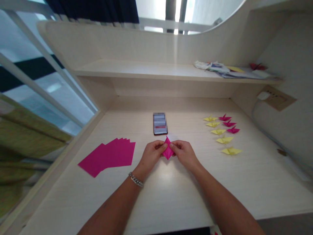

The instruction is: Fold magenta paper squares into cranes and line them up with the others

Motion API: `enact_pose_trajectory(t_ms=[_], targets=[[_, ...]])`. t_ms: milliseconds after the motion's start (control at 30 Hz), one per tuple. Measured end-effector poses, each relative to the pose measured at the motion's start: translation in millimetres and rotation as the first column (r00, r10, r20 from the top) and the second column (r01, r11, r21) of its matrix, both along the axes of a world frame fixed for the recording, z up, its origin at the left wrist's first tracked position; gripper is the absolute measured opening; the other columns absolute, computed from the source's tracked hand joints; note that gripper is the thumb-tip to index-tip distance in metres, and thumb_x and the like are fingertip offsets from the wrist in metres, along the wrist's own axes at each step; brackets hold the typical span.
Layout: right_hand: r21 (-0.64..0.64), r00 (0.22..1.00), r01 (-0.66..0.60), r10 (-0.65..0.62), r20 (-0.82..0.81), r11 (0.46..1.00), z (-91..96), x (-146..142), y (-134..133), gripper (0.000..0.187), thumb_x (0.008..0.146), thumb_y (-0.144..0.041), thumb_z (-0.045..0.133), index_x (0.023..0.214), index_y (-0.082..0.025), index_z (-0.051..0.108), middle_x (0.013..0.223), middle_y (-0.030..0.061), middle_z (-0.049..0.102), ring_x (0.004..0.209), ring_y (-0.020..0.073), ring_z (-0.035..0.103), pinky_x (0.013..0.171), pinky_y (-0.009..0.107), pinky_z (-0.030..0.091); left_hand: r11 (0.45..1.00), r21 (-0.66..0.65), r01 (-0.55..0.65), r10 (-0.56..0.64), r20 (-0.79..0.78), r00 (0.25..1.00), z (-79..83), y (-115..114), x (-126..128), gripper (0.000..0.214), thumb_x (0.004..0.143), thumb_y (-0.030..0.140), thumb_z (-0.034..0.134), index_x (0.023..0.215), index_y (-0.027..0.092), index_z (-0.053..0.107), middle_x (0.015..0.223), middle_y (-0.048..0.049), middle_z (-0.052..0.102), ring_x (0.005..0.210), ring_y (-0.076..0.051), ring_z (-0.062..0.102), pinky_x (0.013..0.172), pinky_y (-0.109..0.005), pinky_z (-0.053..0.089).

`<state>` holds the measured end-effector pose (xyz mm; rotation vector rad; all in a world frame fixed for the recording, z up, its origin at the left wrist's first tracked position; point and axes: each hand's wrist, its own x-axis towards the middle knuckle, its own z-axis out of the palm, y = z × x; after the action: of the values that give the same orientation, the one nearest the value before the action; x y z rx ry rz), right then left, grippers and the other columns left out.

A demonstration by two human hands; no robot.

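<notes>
A small folded pink paper piece [167, 150] is pinched between both my hands just above the pale wooden desk [171, 195]. My left hand [153, 152] grips its left side with fingers closed. My right hand [184, 152] grips its right side the same way. A silver bracelet sits on my left wrist. A phone [160, 123] lies flat on the desk just beyond my hands.
A fanned stack of pink paper sheets [109, 156] lies at the left. Several finished yellow paper figures [221, 132] and three pink ones [229, 123] lie in rows at the right. A shelf [146, 70] above carries papers [230, 70].
</notes>
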<state>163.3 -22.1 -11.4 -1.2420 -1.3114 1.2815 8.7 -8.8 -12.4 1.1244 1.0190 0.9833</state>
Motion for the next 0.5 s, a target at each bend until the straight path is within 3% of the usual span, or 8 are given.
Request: enact_pose_trajectory(t_ms=[100,233,367,500], targets=[[0.002,1.000,0.009,-0.009,0.026,1.000,-0.5,0.5,0.6,0.027,0.079,-0.040,0.060,0.078,-0.015,0.068,0.066,0.0037,0.066,0.056,0.0129,0.058,0.054,0.024,0.047,1.000,-0.025,0.003,-0.002,0.024,1.000,0.4,-0.3,1.7,0.030,0.070,0.038,0.071,0.084,0.012,0.069,0.072,-0.0056,0.067,0.063,-0.015,0.060,0.062,-0.028,0.048],[0.018,0.998,0.004,-0.006,0.068,1.000,1.7,2.0,-0.1,0.025,0.079,-0.038,0.059,0.082,-0.015,0.068,0.068,0.0037,0.067,0.058,0.0139,0.059,0.054,0.025,0.047,0.999,0.046,0.004,-0.002,-0.053,0.999,2.0,0.2,-0.6,0.029,0.071,0.038,0.070,0.082,0.012,0.070,0.072,-0.0054,0.067,0.062,-0.014,0.058,0.060,-0.026,0.046],[0.159,0.988,0.059,-0.081,0.135,0.985,6.1,4.3,-0.2,0.018,0.077,-0.031,0.062,0.084,-0.017,0.070,0.080,0.0055,0.070,0.073,0.0168,0.064,0.070,0.030,0.050,0.989,0.145,0.032,-0.006,-0.176,0.984,5.4,-0.5,-2.6,0.025,0.072,0.037,0.069,0.077,0.012,0.071,0.071,-0.0052,0.067,0.063,-0.014,0.057,0.060,-0.026,0.043],[0.127,0.992,0.111,-0.118,0.044,0.986,6.5,7.4,2.4,0.023,0.071,-0.027,0.066,0.091,-0.017,0.070,0.089,0.0080,0.072,0.081,0.0194,0.066,0.076,0.033,0.051,0.980,0.166,0.106,-0.067,-0.224,0.972,9.8,-2.7,-1.7,0.023,0.073,0.035,0.066,0.077,0.013,0.071,0.071,-0.0056,0.067,0.063,-0.015,0.057,0.061,-0.027,0.043]])
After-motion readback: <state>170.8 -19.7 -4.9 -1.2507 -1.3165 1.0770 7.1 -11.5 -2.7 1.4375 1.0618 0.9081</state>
